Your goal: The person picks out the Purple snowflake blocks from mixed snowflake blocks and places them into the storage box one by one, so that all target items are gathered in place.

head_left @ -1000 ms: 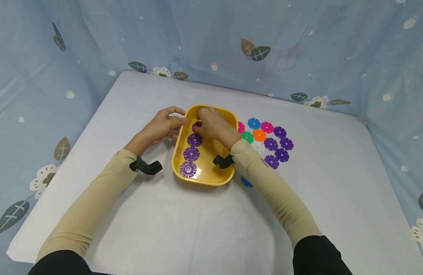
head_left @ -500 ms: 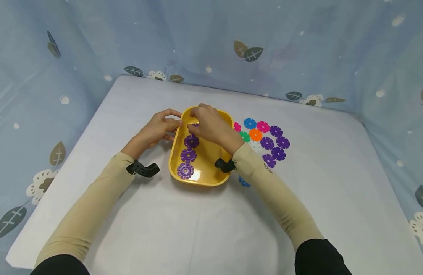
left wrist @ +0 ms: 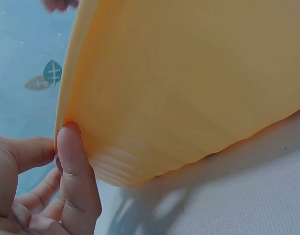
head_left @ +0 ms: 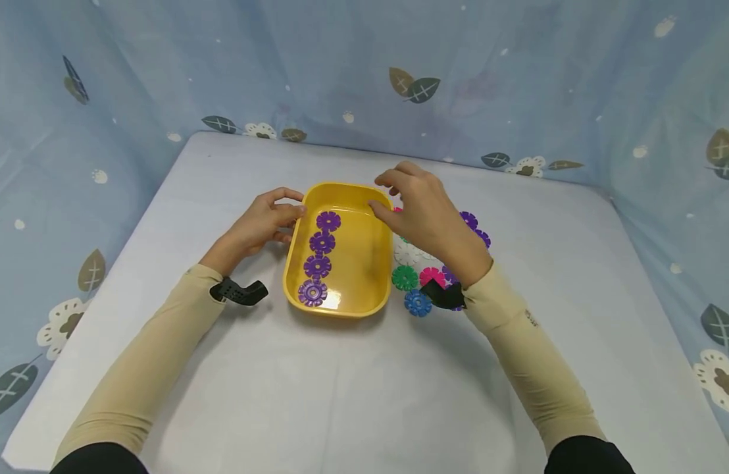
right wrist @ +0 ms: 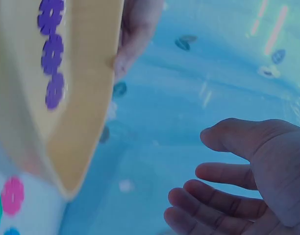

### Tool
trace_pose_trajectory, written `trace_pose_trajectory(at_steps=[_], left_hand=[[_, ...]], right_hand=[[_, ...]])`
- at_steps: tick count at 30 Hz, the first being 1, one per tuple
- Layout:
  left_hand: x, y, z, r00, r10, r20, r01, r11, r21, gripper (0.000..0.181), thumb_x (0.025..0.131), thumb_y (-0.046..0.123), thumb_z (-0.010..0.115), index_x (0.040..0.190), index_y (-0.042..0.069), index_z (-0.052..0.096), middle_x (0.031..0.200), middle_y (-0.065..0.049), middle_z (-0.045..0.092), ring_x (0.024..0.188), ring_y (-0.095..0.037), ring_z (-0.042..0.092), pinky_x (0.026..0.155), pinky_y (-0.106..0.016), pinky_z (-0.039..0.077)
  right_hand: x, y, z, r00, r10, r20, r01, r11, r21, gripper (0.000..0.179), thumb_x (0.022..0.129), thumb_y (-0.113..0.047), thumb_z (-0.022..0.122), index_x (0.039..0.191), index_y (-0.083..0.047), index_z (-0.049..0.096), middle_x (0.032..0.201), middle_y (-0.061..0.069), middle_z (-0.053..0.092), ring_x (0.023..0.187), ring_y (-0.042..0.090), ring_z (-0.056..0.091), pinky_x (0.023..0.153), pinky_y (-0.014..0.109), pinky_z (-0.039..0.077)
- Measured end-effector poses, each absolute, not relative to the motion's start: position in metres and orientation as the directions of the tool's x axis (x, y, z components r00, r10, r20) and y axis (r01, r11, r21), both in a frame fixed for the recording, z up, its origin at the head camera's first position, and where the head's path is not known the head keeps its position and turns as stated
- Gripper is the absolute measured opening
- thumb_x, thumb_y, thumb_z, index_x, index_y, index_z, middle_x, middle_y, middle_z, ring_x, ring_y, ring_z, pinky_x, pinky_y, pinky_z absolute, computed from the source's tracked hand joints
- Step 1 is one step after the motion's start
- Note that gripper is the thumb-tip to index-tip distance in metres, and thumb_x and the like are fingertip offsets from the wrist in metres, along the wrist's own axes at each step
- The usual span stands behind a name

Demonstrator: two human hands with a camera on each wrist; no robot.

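A yellow plastic tray (head_left: pixel 361 263) stands on the white table in the head view. Down its left side runs a row of several purple snowflake discs (head_left: pixel 317 266). My left hand (head_left: pixel 260 222) pinches the tray's left rim; in the left wrist view, thumb and finger meet on either side of that yellow edge (left wrist: pixel 66 63). Past the right rim hovers my right hand (head_left: pixel 429 214), fingers loosely bent with nothing between them. The right wrist view shows that same hand (right wrist: pixel 267 171) with spread fingers, apart from the tray (right wrist: pixel 88 88).
To the tray's right lie loose discs: a green one (head_left: pixel 404 278), a blue one (head_left: pixel 418 303), a pink one (head_left: pixel 432 276), clear ones and several purple ones (head_left: pixel 481 237). My right hand and forearm partly hide them. A blue patterned curtain (head_left: pixel 317 59) hangs behind the table.
My right hand has come up out of the tray and moved right, over the loose discs. The topmost purple disc in the row now shows fully. The left hand stays at the rim.
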State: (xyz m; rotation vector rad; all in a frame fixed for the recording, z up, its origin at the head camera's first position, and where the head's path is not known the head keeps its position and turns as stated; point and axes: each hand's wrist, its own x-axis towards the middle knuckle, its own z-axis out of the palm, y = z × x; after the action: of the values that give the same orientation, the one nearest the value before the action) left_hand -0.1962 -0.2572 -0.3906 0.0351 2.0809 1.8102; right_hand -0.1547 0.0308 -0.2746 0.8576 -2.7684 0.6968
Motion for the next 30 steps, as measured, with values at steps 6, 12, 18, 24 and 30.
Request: trace_pose_trajectory(at_steps=[6, 12, 18, 24, 30], left_hand=[[-0.196, -0.260, -0.390, -0.927, 0.255, -0.275, -0.235, 0.178, 0.956, 0.041, 0.101, 0.028, 0.061, 0.137, 0.012, 0.048, 0.117, -0.019, 0.066, 0.087, -0.021, 0.066, 0.061, -0.029, 0.058], [-0.192, -0.261, -0.394, -0.924, 0.258, -0.283, -0.246, 0.166, 0.955, 0.041, 0.102, 0.028, 0.060, 0.137, 0.011, 0.047, 0.118, -0.018, 0.066, 0.088, -0.020, 0.066, 0.062, -0.029, 0.058], [-0.194, -0.259, -0.394, -0.925, 0.257, -0.278, -0.241, 0.165, 0.956, 0.042, 0.102, 0.029, 0.061, 0.137, 0.012, 0.047, 0.117, -0.017, 0.066, 0.087, -0.020, 0.067, 0.062, -0.029, 0.058], [-0.193, -0.258, -0.392, -0.925, 0.259, -0.277, -0.240, 0.165, 0.957, 0.044, 0.102, 0.030, 0.061, 0.139, 0.012, 0.046, 0.118, -0.018, 0.064, 0.088, -0.020, 0.066, 0.062, -0.028, 0.058], [-0.194, -0.255, -0.392, -0.925, 0.264, -0.273, -0.235, 0.167, 0.957, 0.045, 0.102, 0.030, 0.061, 0.140, 0.012, 0.045, 0.119, -0.018, 0.064, 0.089, -0.020, 0.066, 0.063, -0.029, 0.058]], right_hand=[[-0.136, 0.070, -0.269, -0.802, -0.452, 0.390, -0.585, 0.727, -0.359, 0.033, 0.089, -0.017, 0.078, 0.114, 0.002, 0.070, 0.106, 0.012, 0.064, 0.094, 0.026, 0.065, 0.080, 0.038, 0.059], [-0.119, 0.103, -0.274, -0.848, -0.364, 0.386, -0.502, 0.785, -0.363, 0.035, 0.086, -0.014, 0.080, 0.117, 0.002, 0.069, 0.107, 0.013, 0.065, 0.092, 0.027, 0.066, 0.077, 0.042, 0.060], [-0.103, 0.131, -0.284, -0.884, -0.283, 0.371, -0.429, 0.807, -0.407, 0.033, 0.086, -0.011, 0.080, 0.115, 0.002, 0.071, 0.104, 0.015, 0.066, 0.088, 0.030, 0.067, 0.073, 0.048, 0.060], [-0.090, 0.156, -0.306, -0.916, -0.219, 0.336, -0.358, 0.823, -0.441, 0.034, 0.086, -0.013, 0.081, 0.114, 0.003, 0.070, 0.105, 0.017, 0.067, 0.089, 0.033, 0.067, 0.073, 0.051, 0.059], [-0.076, 0.177, -0.329, -0.957, -0.167, 0.238, -0.264, 0.843, -0.470, 0.039, 0.085, -0.017, 0.081, 0.116, 0.003, 0.069, 0.108, 0.019, 0.066, 0.089, 0.036, 0.068, 0.073, 0.054, 0.059]])
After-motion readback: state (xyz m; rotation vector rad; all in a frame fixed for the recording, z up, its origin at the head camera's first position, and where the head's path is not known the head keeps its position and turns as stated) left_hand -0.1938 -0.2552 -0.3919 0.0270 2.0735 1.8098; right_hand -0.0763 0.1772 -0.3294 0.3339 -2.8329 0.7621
